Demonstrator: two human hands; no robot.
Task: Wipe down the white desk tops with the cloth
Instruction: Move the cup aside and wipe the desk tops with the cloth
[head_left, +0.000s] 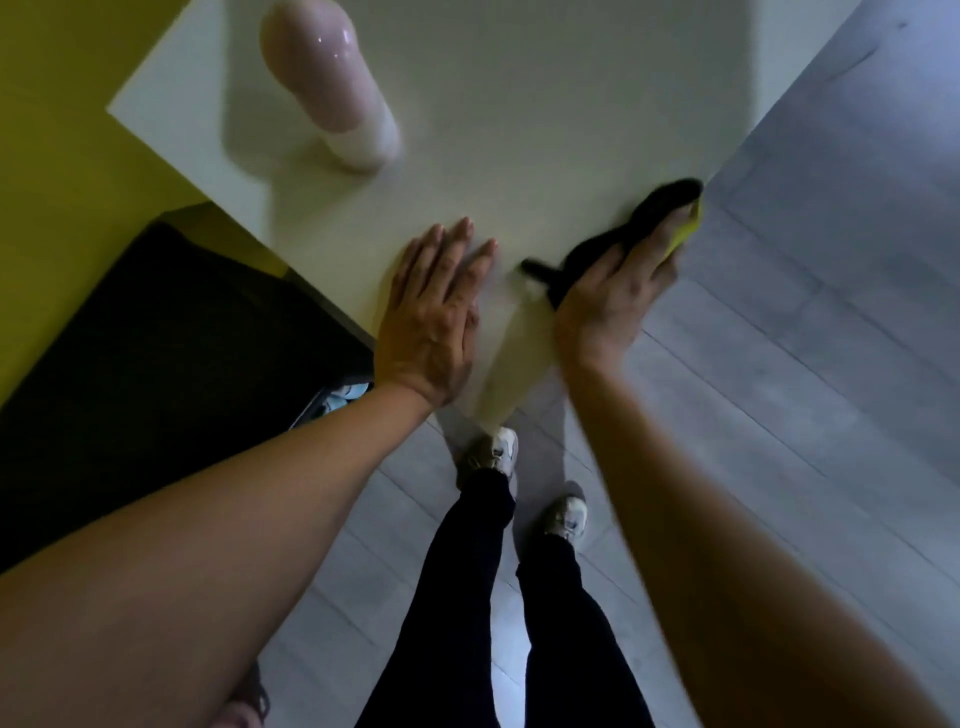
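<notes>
White desk (519, 104) – pink vase (332, 88) behind; left hand (436, 312) flat, right hand (618, 296) grip pinches cloth (644, 213)

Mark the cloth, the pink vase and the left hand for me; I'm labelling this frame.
cloth (618, 236), head view: on its dark middle fold.
pink vase (322, 78), head view: on its glossy side.
left hand (434, 317), head view: on the back of the hand.

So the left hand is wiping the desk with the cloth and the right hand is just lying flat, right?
Not quite. The head view shows the right hand wiping the desk with the cloth, and the left hand is the one lying flat.
</notes>
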